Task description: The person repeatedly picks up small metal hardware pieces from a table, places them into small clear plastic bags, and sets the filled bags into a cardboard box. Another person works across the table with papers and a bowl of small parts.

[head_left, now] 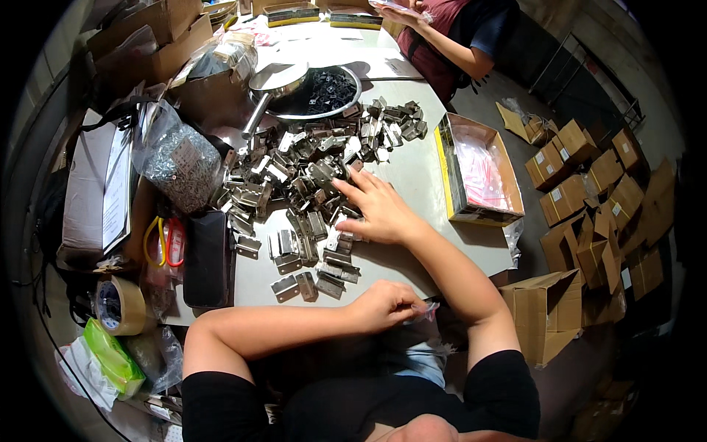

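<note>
My left hand (384, 305) is closed in a pinch on a small clear plastic bag (427, 313), held just off the near edge of the table. My right hand (379, 209) reaches forward with fingers spread, fingertips at the right side of a heap of small folded metal brackets (298, 158). Whether those fingertips press on a piece cannot be made out. Nearer to me, several brackets (294, 283) lie in a loose group on the table (412, 269).
Behind the heap stands a metal bowl (359, 90) of black parts with a scoop (258, 114). An open box (480, 173) of small bags is at right. Left are a bag of screws (177, 158), a phone (206, 258) and scissors (163, 241). Cartons (541, 309) fill the right floor. Another person (449, 44) stands opposite.
</note>
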Action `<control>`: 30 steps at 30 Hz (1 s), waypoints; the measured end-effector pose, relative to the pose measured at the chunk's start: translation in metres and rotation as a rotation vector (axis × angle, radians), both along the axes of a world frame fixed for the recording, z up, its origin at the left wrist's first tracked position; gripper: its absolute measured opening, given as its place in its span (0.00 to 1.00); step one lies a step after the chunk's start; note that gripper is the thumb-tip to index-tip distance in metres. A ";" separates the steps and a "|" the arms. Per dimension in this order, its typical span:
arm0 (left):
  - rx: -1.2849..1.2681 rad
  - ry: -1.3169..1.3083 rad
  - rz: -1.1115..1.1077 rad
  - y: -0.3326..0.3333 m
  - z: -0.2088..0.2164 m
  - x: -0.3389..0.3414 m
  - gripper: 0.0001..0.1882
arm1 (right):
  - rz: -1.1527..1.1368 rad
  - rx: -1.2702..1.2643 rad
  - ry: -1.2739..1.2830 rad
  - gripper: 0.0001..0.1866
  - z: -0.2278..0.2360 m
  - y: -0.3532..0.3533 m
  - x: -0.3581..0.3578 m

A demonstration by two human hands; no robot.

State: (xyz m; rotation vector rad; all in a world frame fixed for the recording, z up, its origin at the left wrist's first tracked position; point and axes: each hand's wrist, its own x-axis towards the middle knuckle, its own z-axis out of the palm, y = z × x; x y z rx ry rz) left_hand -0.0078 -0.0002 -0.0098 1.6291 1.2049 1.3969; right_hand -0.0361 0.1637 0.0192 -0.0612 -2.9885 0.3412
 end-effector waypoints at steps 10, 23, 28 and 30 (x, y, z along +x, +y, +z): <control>-0.021 -0.015 0.009 0.003 0.002 -0.002 0.10 | -0.161 -0.098 0.256 0.30 -0.004 0.005 0.129; -0.139 -0.181 0.189 -0.003 0.006 0.003 0.12 | -0.170 -0.282 0.118 0.18 0.064 -0.066 0.197; 0.169 0.228 0.109 -0.006 0.003 0.002 0.30 | -0.040 -0.300 -0.086 0.22 0.068 -0.069 0.204; 0.268 0.287 0.152 -0.004 0.008 0.008 0.31 | -0.017 -0.212 -0.155 0.22 0.064 -0.075 0.205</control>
